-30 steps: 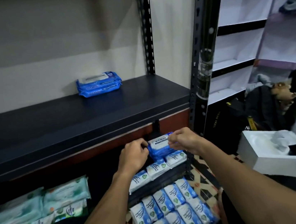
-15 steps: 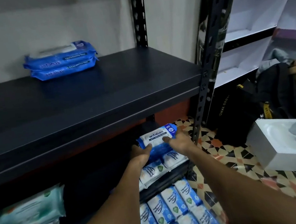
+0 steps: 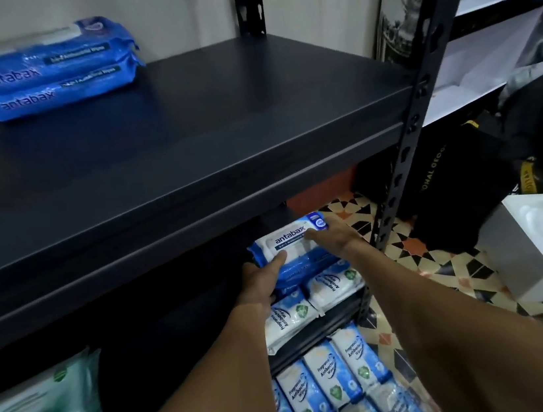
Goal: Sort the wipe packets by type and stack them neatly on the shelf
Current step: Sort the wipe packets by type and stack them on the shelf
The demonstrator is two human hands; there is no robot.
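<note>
With left hand [image 3: 260, 287] curled under the near end and right hand [image 3: 333, 237] gripping the far-right corner, holding the blue antabax packet [image 3: 288, 238] just above the small white packets [image 3: 329, 284] at lower right, turning its label further upward than a second ago. Probably heading for the matching stack [image 3: 38, 70] far left on the upper shelf [image 3: 184, 131].

A blue-and-white antabax packet [image 3: 295, 249] is tilting label-up, gripped between the left hand [image 3: 260, 287] and right hand [image 3: 332, 235], below the dark shelf [image 3: 185, 141]. Two matching stacked packets [image 3: 38, 70] are lying flat on that shelf, at its back left. Smaller blue-white packets [image 3: 334, 380] are lying in rows below.
</note>
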